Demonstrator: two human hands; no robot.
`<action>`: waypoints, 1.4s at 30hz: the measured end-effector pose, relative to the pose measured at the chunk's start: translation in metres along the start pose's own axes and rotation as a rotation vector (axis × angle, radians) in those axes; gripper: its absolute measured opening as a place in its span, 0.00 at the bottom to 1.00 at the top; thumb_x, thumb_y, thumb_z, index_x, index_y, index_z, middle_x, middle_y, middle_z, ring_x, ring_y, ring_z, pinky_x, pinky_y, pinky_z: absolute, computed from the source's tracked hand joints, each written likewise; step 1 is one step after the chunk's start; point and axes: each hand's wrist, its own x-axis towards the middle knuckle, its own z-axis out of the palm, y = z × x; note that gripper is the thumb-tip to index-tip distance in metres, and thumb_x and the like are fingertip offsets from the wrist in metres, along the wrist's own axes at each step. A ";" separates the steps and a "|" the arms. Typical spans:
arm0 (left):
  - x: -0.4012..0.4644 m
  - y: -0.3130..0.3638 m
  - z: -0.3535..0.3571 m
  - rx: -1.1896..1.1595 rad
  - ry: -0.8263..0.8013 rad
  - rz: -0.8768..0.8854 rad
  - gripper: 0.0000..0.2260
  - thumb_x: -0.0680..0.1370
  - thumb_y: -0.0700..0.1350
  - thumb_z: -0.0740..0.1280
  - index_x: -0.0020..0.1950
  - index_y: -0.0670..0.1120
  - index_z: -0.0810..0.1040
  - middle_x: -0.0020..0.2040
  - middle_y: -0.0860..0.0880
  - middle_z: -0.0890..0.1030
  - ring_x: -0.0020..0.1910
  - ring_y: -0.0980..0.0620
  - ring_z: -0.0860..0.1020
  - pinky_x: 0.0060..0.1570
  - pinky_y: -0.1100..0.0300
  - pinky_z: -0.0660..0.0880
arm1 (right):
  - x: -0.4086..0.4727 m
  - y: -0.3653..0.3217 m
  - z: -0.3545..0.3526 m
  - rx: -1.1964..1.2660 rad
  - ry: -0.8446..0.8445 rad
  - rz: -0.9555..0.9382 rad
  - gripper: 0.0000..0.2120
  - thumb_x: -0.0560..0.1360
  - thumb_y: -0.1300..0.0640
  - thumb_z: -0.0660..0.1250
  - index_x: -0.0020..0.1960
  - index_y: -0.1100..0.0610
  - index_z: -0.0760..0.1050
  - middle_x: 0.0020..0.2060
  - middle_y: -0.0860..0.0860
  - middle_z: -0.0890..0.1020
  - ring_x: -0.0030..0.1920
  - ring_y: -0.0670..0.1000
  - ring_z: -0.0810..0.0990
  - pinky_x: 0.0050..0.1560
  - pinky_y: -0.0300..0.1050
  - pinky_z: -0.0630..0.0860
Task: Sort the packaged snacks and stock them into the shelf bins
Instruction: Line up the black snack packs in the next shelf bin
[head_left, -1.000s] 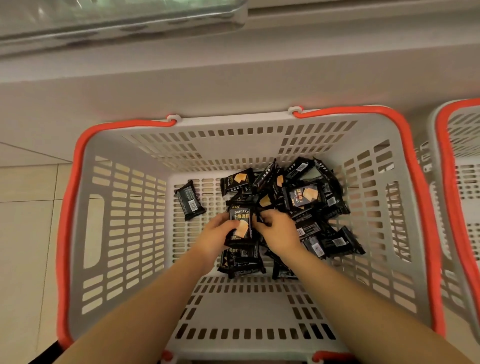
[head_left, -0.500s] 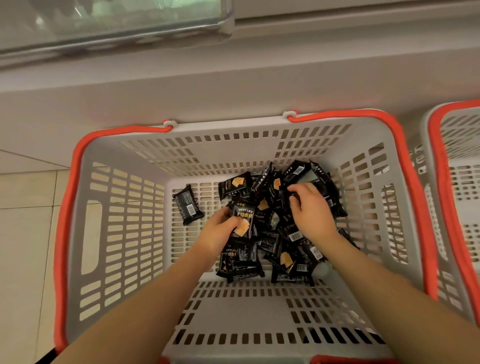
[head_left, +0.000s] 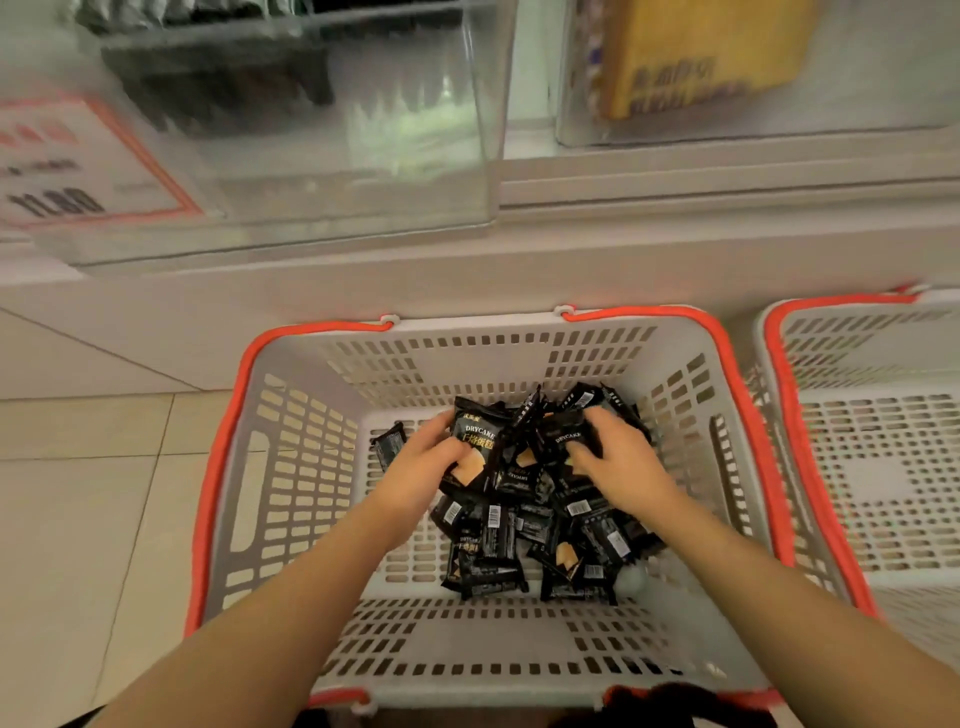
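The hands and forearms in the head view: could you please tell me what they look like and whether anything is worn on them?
Both forearms are bare to the frame's lower edge: no sleeves show. The left hand and right hand wear no gloves, and no rings, watch or bracelet show. No markings are visible on either arm.

I am looking at a grey slotted basket (head_left: 291, 467) showing an orange-red rim. The snack packets (head_left: 519, 525) in it are showing black wrappers with gold lettering, tan cake pictures and white barcode patches. Above, a white sign (head_left: 72, 161) is showing an orange-red border.
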 end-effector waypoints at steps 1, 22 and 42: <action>-0.009 0.009 0.003 -0.012 -0.023 0.029 0.22 0.71 0.45 0.64 0.65 0.53 0.73 0.52 0.57 0.81 0.50 0.60 0.78 0.51 0.62 0.71 | -0.006 -0.015 -0.007 0.158 0.013 0.027 0.05 0.77 0.57 0.63 0.53 0.55 0.72 0.45 0.48 0.80 0.44 0.44 0.80 0.41 0.35 0.72; -0.203 0.157 -0.031 -0.224 -0.085 0.760 0.10 0.76 0.48 0.60 0.46 0.43 0.78 0.37 0.57 0.80 0.41 0.58 0.78 0.47 0.55 0.71 | -0.138 -0.278 -0.089 0.827 0.091 -0.465 0.21 0.66 0.42 0.63 0.56 0.49 0.73 0.49 0.44 0.83 0.50 0.41 0.81 0.48 0.33 0.75; -0.183 0.271 -0.118 0.738 0.423 1.038 0.17 0.79 0.44 0.58 0.67 0.49 0.70 0.55 0.54 0.75 0.49 0.58 0.75 0.49 0.64 0.70 | -0.009 -0.370 -0.158 0.207 0.377 -0.131 0.16 0.71 0.47 0.66 0.49 0.60 0.74 0.41 0.52 0.79 0.40 0.50 0.76 0.38 0.43 0.70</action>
